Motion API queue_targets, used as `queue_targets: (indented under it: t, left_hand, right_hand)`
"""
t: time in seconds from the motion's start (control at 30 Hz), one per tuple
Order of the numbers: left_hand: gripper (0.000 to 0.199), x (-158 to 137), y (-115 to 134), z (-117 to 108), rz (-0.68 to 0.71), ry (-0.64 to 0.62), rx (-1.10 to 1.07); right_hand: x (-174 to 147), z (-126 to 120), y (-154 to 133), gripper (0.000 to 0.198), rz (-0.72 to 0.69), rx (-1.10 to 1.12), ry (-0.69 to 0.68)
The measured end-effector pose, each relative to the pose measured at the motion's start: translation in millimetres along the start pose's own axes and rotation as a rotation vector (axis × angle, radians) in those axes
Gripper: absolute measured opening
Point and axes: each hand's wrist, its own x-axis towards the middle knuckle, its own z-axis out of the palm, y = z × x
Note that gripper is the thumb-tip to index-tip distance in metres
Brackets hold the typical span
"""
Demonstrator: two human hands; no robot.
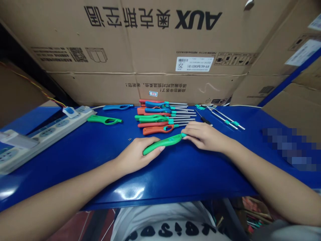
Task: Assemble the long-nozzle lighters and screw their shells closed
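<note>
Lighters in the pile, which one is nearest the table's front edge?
The orange lighter in front; the red one lies just behind it, and the others are farther back toward the cardboard.

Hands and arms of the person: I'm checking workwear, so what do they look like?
The left hand and right hand are ungloved, with no ring or watch visible. Both forearms are bare, with no bracelet or marking in view. A pale top with bold dark lettering shows between them.

Green lighter handle (pixel 166 142), teal-tipped, aslant
</note>
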Motion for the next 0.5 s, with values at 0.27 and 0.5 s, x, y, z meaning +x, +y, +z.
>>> queue_targets:
  t: [0.27,0.5]
  left_hand:
    - [0.037,-2.0,4.0,-1.0,-0.071,0.041,-0.107]
    - [0.035,-3.9,4.0,-4.5,0.055,-0.11,0.192]
  right_hand:
    - [0.9,0.1,-7.8,0.02,-0.129,-0.212,0.142]
    - [-1.7,7.3,-5.5,0.025,-0.055,-0.082,-0.055]
